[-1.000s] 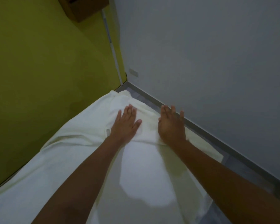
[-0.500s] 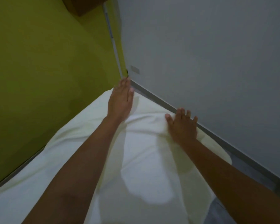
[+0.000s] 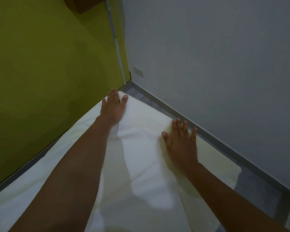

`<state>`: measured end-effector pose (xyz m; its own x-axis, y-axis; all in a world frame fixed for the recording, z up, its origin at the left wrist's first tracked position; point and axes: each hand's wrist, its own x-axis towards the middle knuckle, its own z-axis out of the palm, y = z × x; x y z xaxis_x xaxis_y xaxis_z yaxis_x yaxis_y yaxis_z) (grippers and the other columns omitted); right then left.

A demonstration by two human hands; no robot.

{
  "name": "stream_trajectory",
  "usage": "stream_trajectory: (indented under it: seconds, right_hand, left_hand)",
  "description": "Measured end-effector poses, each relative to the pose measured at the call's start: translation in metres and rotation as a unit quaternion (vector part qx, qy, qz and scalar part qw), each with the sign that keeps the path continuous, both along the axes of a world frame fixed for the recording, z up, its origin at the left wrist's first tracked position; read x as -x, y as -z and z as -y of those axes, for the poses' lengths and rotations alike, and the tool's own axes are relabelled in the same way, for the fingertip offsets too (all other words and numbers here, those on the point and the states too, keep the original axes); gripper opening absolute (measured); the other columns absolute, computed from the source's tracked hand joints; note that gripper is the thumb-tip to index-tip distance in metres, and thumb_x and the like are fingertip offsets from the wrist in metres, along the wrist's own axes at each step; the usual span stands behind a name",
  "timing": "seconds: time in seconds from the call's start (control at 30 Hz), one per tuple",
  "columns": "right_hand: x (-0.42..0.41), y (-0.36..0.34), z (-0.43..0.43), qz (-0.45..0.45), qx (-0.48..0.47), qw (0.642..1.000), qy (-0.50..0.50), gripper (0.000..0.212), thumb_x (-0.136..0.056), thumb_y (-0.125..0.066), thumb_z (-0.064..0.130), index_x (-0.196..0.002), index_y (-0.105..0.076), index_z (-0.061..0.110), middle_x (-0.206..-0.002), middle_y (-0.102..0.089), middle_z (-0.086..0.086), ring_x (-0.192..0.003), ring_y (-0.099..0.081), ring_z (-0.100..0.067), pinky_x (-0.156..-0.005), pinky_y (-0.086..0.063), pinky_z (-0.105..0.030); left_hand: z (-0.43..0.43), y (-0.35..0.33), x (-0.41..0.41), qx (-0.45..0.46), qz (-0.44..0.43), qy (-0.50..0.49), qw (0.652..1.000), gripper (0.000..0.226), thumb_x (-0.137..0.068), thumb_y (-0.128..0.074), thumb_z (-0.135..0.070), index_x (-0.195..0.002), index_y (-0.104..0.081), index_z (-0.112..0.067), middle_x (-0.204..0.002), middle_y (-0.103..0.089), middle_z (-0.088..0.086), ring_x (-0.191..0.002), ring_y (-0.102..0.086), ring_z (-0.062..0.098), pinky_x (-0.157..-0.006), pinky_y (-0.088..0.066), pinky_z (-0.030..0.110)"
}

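A white sheet point(image 3: 146, 131) covers a mattress that runs into the corner of the room. My left hand point(image 3: 113, 108) lies flat on the sheet at its far corner, fingers straight and pointing at the wall corner. My right hand point(image 3: 181, 141) presses flat on the sheet near its right edge, fingers spread. Both forearms stretch out over the bed. A paler yellowish layer point(image 3: 214, 161) shows along the right edge beside my right hand.
A green wall point(image 3: 49, 64) borders the bed on the left and a grey wall point(image 3: 216, 56) on the right. A grey bed frame edge point(image 3: 157, 101) runs along the grey wall. A wooden box point(image 3: 85, 4) hangs at the top. A white pipe point(image 3: 117, 47) runs down the corner.
My left hand slid from the middle of the sheet out to the far corner. My right hand moved right toward the bed's edge. The folded bump under the hands is flattened.
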<state>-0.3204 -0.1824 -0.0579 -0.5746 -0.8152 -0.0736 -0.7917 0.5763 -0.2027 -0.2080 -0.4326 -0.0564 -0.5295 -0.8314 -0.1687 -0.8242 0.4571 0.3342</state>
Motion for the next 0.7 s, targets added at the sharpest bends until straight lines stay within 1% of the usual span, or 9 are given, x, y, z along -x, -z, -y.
stream_trajectory:
  seconds: [0.1, 0.17, 0.23, 0.27, 0.37, 0.47, 0.57, 0.63, 0.7]
  right_hand:
    - [0.003, 0.001, -0.004, -0.004, 0.012, 1.0, -0.004, 0.085, -0.085, 0.007, 0.058, -0.15, -0.016, 0.008, -0.158, -0.018, -0.01, -0.147, -0.008, -0.025, -0.116, 0.005, -0.049]
    - [0.003, 0.004, -0.006, -0.009, 0.025, 1.0, 0.004, 0.081, -0.09, 0.001, 0.057, -0.148, -0.023, 0.006, -0.155, -0.025, -0.012, -0.146, -0.013, -0.027, -0.117, 0.002, -0.049]
    - [0.004, 0.006, -0.009, -0.02, 0.036, 0.999, 0.02, 0.076, -0.093, -0.006, 0.054, -0.146, -0.029, 0.004, -0.152, -0.032, -0.014, -0.144, -0.019, -0.03, -0.116, -0.002, -0.049]
    - [0.005, 0.007, -0.012, -0.027, 0.039, 0.999, 0.027, 0.074, -0.094, -0.009, 0.053, -0.145, -0.031, 0.004, -0.151, -0.034, -0.015, -0.143, -0.022, -0.031, -0.116, -0.004, -0.049]
    - [0.008, 0.007, -0.02, -0.037, 0.038, 0.997, 0.048, 0.072, -0.094, -0.012, 0.052, -0.144, -0.032, 0.003, -0.149, -0.037, -0.017, -0.141, -0.027, -0.033, -0.115, -0.008, -0.049]
    - [0.011, 0.005, -0.013, -0.024, 0.022, 0.997, 0.065, 0.069, -0.096, -0.017, 0.052, -0.144, -0.033, 0.004, -0.147, -0.04, -0.016, -0.137, -0.034, -0.032, -0.115, -0.012, -0.049]
    - [0.016, 0.001, 0.002, 0.009, 0.005, 0.998, 0.063, 0.064, -0.098, -0.023, 0.051, -0.142, -0.035, 0.005, -0.143, -0.046, -0.014, -0.132, -0.041, -0.031, -0.113, -0.02, -0.047]
    - [0.021, 0.0, 0.006, 0.02, 0.003, 0.998, 0.057, 0.065, -0.097, -0.022, 0.051, -0.14, -0.038, 0.005, -0.14, -0.05, -0.015, -0.128, -0.045, -0.032, -0.11, -0.026, -0.046]
    - [0.022, -0.002, 0.001, 0.028, 0.019, 0.998, 0.048, 0.067, -0.097, -0.019, 0.052, -0.142, -0.035, 0.006, -0.144, -0.045, -0.015, -0.132, -0.04, -0.032, -0.113, -0.019, -0.048]
  left_hand:
    - [0.013, -0.009, 0.001, -0.064, -0.053, -0.089, 0.993, 0.07, -0.098, -0.023, -0.051, -0.151, -0.011, -0.007, -0.16, -0.006, 0.016, -0.148, -0.005, 0.033, -0.119, -0.005, 0.051]
    - [0.0, -0.008, 0.004, -0.043, -0.057, -0.067, 0.995, 0.062, -0.1, -0.024, -0.042, -0.151, -0.009, -0.01, -0.159, -0.003, 0.02, -0.147, -0.001, 0.037, -0.119, -0.006, 0.053]
    - [-0.026, -0.002, 0.01, -0.017, -0.055, 0.006, 0.998, 0.055, -0.102, -0.023, -0.03, -0.152, -0.005, -0.014, -0.158, 0.006, 0.023, -0.147, 0.007, 0.038, -0.119, -0.004, 0.053]
    - [-0.039, 0.002, 0.012, -0.032, -0.07, 0.01, 0.997, 0.057, -0.103, -0.021, -0.031, -0.152, -0.002, -0.012, -0.159, 0.009, 0.02, -0.148, 0.009, 0.033, -0.119, -0.002, 0.049]
    - [-0.05, 0.01, 0.01, -0.018, -0.048, -0.012, 0.999, 0.068, -0.101, -0.014, -0.046, -0.151, 0.006, -0.005, -0.161, 0.009, 0.011, -0.149, 0.007, 0.02, -0.12, 0.004, 0.039]
    - [-0.036, 0.013, 0.003, 0.018, -0.018, 0.001, 1.0, 0.071, -0.1, -0.016, -0.049, -0.151, 0.005, -0.005, -0.161, 0.007, 0.011, -0.149, 0.006, 0.019, -0.12, 0.004, 0.038]
    - [-0.022, 0.015, -0.001, 0.048, -0.026, 0.025, 0.998, 0.068, -0.1, -0.019, -0.048, -0.152, 0.0, -0.009, -0.162, 0.003, 0.009, -0.149, 0.004, 0.019, -0.12, 0.004, 0.04]
    - [-0.023, 0.013, -0.002, 0.054, -0.043, 0.028, 0.997, 0.066, -0.1, -0.021, -0.048, -0.153, -0.005, -0.01, -0.162, -0.001, 0.008, -0.149, 0.001, 0.019, -0.12, 0.004, 0.041]
    - [-0.031, 0.01, -0.002, 0.071, -0.065, 0.019, 0.995, 0.065, -0.101, -0.022, -0.046, -0.153, -0.008, -0.01, -0.162, -0.005, 0.008, -0.149, -0.001, 0.019, -0.119, 0.005, 0.04]
